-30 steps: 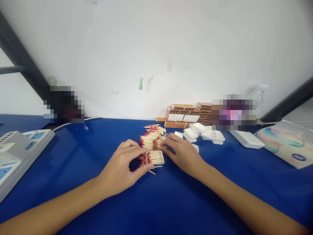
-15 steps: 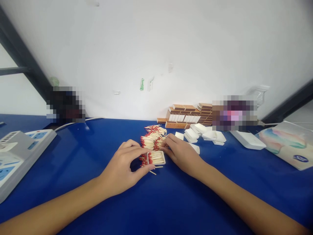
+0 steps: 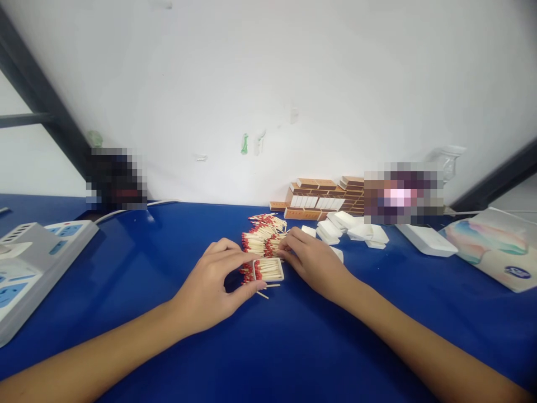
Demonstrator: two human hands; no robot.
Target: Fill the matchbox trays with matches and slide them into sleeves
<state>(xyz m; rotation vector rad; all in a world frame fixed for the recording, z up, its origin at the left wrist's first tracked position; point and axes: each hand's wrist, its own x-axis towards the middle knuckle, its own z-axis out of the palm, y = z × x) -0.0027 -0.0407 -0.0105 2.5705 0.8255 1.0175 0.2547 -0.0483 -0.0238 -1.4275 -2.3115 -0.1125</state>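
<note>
A small white matchbox tray (image 3: 282,271) sits on the blue table, holding a layer of red-tipped matches (image 3: 268,267). My left hand (image 3: 218,280) grips this tray at its left end, thumb at the near side and index finger at the far side. Behind the tray spreads a pile of loose matches (image 3: 257,240), their red heads mostly to the left. My right hand (image 3: 308,257) is closed at the right edge of the pile, just beyond the tray's far right corner, its fingertips pinched on match ends. How many matches they hold cannot be seen.
Several white trays (image 3: 329,230) lie heaped right of the pile. Brown matchboxes (image 3: 314,201) are stacked against the wall. A power strip (image 3: 75,235) stands at left; a white box (image 3: 428,238) and a patterned packet (image 3: 490,246) are at right. Two loose matches (image 3: 272,286) lie before the tray.
The view has shifted very slightly. Both hands keep nearly the same place, and the left still grips the tray.
</note>
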